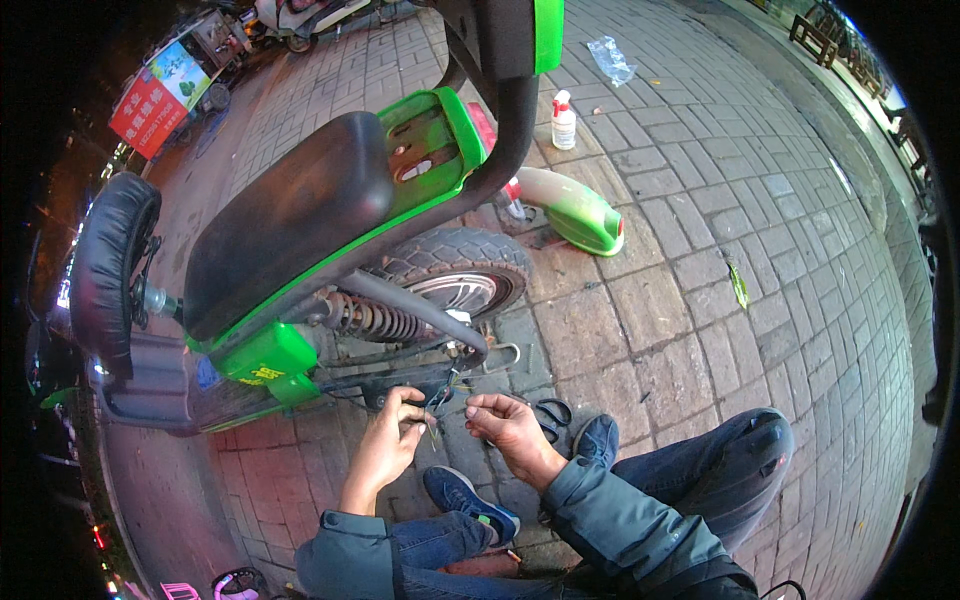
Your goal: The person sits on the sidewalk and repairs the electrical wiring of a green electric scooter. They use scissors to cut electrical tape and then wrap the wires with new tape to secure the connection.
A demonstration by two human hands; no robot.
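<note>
Thin wires [440,405] pinched between both hands' fingers [415,408].

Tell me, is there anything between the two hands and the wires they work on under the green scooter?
Nothing visible stands in the way. The left hand and the right hand are already at the thin wires that hang below the scooter, beside the rear wheel. The scissors lie on the paving behind the right hand.

Brick-paved ground [700,300]. Lying or standing directly on it: green scooter [330,230] on its rear tyre [455,265], detached green mudguard [575,210], white spray bottle [564,120], crumpled clear plastic bag [611,58], black scissors [551,415], green leaf [739,286].
</note>
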